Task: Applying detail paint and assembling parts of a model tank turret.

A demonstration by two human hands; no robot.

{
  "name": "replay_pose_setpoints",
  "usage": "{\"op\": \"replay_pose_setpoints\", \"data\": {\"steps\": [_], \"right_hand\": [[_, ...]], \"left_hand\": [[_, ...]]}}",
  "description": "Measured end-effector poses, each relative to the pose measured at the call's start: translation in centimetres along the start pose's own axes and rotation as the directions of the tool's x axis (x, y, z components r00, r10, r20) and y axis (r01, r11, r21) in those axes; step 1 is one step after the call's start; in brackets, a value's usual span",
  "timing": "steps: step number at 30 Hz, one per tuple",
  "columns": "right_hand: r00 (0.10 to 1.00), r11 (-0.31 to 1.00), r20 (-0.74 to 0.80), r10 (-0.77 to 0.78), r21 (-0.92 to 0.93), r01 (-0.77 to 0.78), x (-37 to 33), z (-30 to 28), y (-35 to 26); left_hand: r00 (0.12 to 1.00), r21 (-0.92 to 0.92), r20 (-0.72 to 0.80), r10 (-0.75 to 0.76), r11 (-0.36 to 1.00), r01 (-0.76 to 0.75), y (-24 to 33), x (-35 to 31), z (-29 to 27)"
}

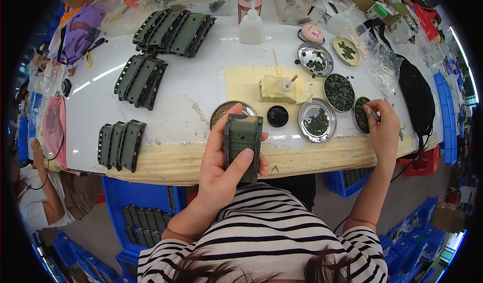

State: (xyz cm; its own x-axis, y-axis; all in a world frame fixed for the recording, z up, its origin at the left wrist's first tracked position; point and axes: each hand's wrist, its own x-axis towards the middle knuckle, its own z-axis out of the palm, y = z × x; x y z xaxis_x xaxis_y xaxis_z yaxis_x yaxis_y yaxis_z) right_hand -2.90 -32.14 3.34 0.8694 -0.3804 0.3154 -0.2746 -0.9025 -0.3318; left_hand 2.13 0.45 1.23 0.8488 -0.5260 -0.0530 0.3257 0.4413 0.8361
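My left hand (217, 175) grips a dark green curved plastic part (243, 132) upright above the table's front edge, the thumb across its face and the fingers behind. Farther right, my right hand (385, 127) pinches metal tweezers (373, 113), their tips at a small round dish (358, 116) of dark green pieces. Beside that dish stand a larger bowl heaped with green chips (339, 92) and a shiny metal dish (304, 127) holding smaller green bits. Behind the held part sits a tin of brown pieces (219, 113), partly hidden, with a small black round cup (277, 116) to its right.
Stacks of similar green parts (173, 31) lie at the left of the white table. A taped block (276, 90) stands mid-table, a white squeeze bottle (251, 29) behind it. A black bag (417, 92) hangs at the right edge. Blue bins (113, 197) stand below.
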Motion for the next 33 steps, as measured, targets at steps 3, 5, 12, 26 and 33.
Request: {"op": "replay_pose_setpoints", "data": {"steps": [3, 5, 12, 26, 33], "right_hand": [[0.999, 0.999, -0.026, -0.044, 0.013, 0.044, 0.0, 0.0, 0.1], [0.994, 0.997, -0.076, -0.074, -0.004, 0.074, 0.0, -0.1, -0.2], [0.983, 0.995, -0.181, -0.025, 0.095, 0.043, -0.4, 0.0, 0.5], [0.984, 0.354, 0.159, -0.075, 0.927, -0.122, -3.0, 0.2, -9.0], [0.961, 0.328, 0.197, -0.192, 0.936, -0.127, -3.4, 2.3, -11.1]], "left_hand": [[1.000, 0.027, 0.006, 0.020, 0.999, -0.020, 0.0, -0.1, 0.1], [0.999, 0.050, 0.012, 0.034, 0.998, -0.034, -0.1, -0.1, 0.1], [0.995, 0.179, 0.004, 0.098, 0.979, -0.097, -0.3, -0.2, 0.8], [0.987, 0.307, 0.138, 0.080, 0.944, -0.119, -0.7, -0.5, 1.6], [0.962, 0.489, 0.250, 0.108, 0.844, -0.221, -0.7, -0.7, 1.6]]}}
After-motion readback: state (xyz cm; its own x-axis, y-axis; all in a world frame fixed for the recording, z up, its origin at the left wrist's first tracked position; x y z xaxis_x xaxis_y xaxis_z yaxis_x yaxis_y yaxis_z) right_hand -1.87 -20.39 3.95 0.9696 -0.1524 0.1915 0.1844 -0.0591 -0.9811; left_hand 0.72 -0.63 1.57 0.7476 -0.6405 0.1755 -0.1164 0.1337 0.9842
